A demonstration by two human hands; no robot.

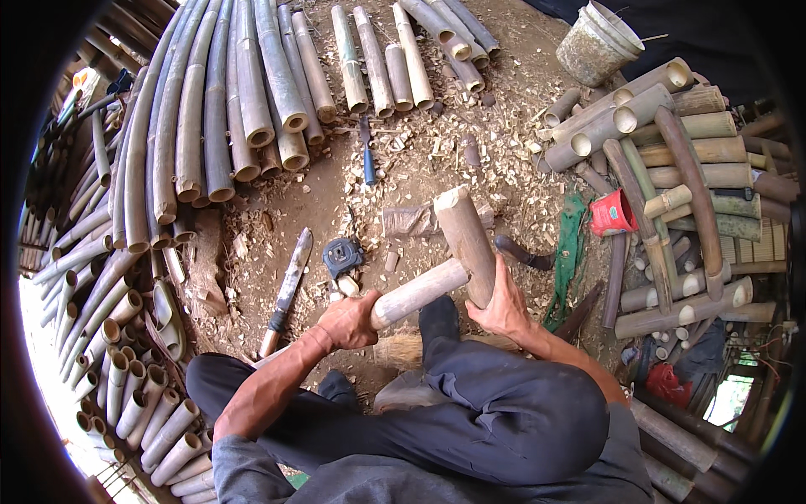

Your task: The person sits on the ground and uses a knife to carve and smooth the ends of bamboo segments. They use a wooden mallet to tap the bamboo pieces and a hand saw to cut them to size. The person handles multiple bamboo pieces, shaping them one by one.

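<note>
My left hand (349,322) is wrapped round a pale bamboo pole (420,294), which slants up to the right from beside my left knee. My right hand (502,304) grips the lower end of a thicker, short bamboo piece (463,239) that leans up and to the left. The pole's far end meets the side of that piece; whether it enters a hole there is hidden. A long-bladed knife (290,284) and a blue-grey tape measure (342,257) lie on the ground beyond my left hand. Farther off lies a chisel with a blue handle (368,165).
Long bamboo poles (220,109) fan out at the far left, above stacked cut tubes (134,395). Jointed bamboo pieces (672,210) are piled at right, near a red container (613,213) and green cloth (567,256). A dirty bucket (598,46) stands at back right. Wood chips litter the ground.
</note>
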